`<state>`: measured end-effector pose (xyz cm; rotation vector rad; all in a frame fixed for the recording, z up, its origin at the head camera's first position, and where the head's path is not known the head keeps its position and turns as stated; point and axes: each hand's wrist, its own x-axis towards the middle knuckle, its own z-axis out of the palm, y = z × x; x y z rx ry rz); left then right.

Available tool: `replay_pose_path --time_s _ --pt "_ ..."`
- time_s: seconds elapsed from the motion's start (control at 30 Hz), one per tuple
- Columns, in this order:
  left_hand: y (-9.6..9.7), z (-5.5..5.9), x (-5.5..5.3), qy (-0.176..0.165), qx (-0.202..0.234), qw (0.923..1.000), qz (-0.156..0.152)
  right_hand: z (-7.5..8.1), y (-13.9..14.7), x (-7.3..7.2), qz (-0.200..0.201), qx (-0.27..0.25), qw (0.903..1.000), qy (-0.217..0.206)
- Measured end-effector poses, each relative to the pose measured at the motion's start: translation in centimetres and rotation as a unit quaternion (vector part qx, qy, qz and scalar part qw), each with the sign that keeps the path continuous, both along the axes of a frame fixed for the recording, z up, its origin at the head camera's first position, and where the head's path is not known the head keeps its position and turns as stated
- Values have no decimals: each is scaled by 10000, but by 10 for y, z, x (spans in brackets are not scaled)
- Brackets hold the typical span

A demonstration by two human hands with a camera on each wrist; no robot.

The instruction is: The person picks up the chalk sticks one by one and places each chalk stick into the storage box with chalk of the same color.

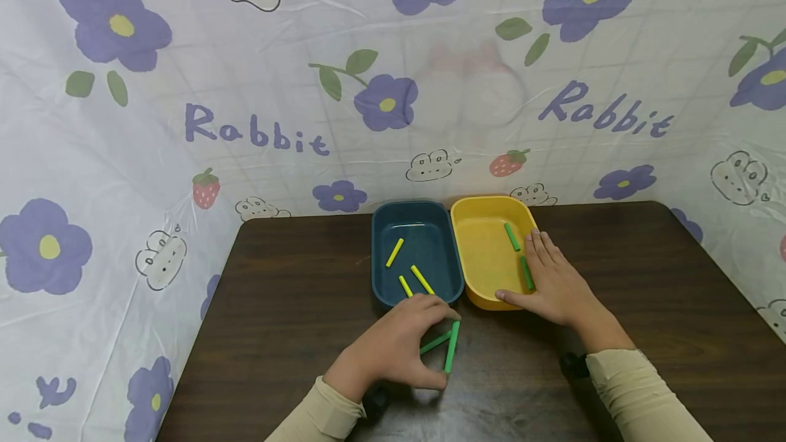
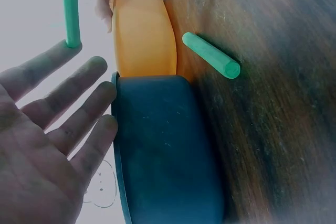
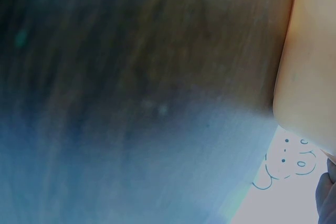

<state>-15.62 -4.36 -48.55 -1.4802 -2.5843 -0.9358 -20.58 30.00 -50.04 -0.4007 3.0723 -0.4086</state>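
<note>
My left hand (image 1: 396, 343) pinches a short round green stick (image 1: 452, 348) end to end between thumb and finger, in front of the dark blue tray (image 1: 417, 217). In the left wrist view the other fingers are spread. Another green stick (image 2: 211, 55) lies on the table behind it. My right hand (image 1: 555, 286) rests on the right side of the yellow tray (image 1: 482, 251), fingers straight along the rim and thumb at the front edge. Two green sticks, one farther back (image 1: 512, 237) and one nearer (image 1: 527, 274), lie inside that tray.
Three yellow sticks, one of them farther back (image 1: 395, 252), lie in the blue tray. Both trays stand side by side at the back of the dark wooden table (image 1: 295, 292), against a patterned cloth (image 1: 270, 74). The right wrist view is mostly blurred tabletop.
</note>
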Motion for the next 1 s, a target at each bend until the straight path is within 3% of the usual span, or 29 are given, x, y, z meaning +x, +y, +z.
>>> replay_pose_path --time_s 0.8,1.0 --pt "4 7 -9 -413 355 9984 180 2 -1 2 15 20 10000 -64" --pt "5 5 -13 -348 445 9981 254 3 -2 2 17 29 10000 -59"
